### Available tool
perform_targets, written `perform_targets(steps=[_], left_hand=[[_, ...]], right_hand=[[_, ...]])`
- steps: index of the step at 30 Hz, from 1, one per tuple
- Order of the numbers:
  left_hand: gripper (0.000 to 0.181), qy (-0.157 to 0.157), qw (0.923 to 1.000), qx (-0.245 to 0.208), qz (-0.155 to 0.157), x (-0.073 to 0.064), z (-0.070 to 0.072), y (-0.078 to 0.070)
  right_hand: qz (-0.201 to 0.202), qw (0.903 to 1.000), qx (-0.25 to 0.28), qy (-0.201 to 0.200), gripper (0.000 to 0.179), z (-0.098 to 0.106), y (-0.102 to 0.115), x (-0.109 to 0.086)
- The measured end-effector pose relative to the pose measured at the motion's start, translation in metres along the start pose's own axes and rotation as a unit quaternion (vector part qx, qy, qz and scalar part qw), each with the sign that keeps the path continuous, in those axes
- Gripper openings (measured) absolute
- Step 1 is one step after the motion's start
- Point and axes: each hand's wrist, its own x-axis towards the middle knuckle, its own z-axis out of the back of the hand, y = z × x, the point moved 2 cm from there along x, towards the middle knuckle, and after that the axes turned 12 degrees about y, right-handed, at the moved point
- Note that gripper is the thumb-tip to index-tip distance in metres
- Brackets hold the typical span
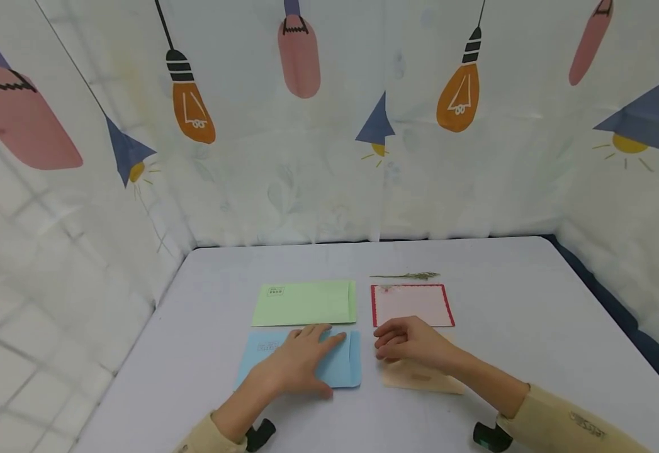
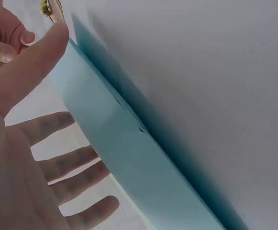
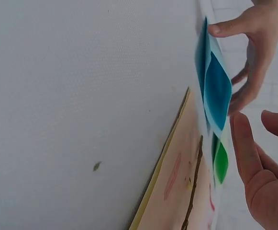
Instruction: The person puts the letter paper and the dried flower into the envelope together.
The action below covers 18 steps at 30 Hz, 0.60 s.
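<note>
My left hand (image 1: 301,365) spreads across a light blue envelope (image 1: 342,362) lying on the table, thumb by its near edge and fingers over its far side. In the right wrist view the mouth of that blue envelope (image 3: 218,96) gapes. My right hand (image 1: 416,343) hovers over a tan card (image 1: 416,376), its fingers loosely bent with nothing between them. A thin brown stem (image 3: 194,179) lies along this card in the right wrist view. Thumb and fingertips of the right hand (image 3: 265,184) stand apart there.
Behind the blue envelope lies a pale green envelope (image 1: 301,305). A red-bordered pink card (image 1: 411,305) lies beyond the tan card, with a dried green sprig (image 1: 414,275) behind it. A small leaf bit (image 3: 96,166) sits on the white table (image 1: 533,327). Patterned cloth (image 1: 329,189) hangs behind.
</note>
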Motion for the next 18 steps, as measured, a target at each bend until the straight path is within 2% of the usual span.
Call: perform_targets(steps=[7, 10, 14, 18], left_hand=[[0.102, 0.014, 0.9996, 0.014, 0.02, 0.0, -0.002, 0.0], [0.105, 0.02, 0.9993, 0.017, 0.027, 0.001, -0.003, 0.0], [0.107, 0.027, 0.9991, 0.017, 0.029, 0.002, -0.005, 0.003], [0.105, 0.028, 0.9991, 0.018, 0.025, 0.002, -0.007, 0.006]], right_hand=[[0.001, 0.9999, 0.014, -0.007, 0.041, -0.012, -0.003, 0.013], [-0.011, 0.9999, 0.011, -0.007, 0.04, -0.016, -0.008, 0.016], [-0.02, 0.9997, 0.009, -0.004, 0.039, -0.021, -0.013, 0.021], [-0.004, 0.9998, 0.017, -0.002, 0.038, -0.024, -0.015, 0.026]])
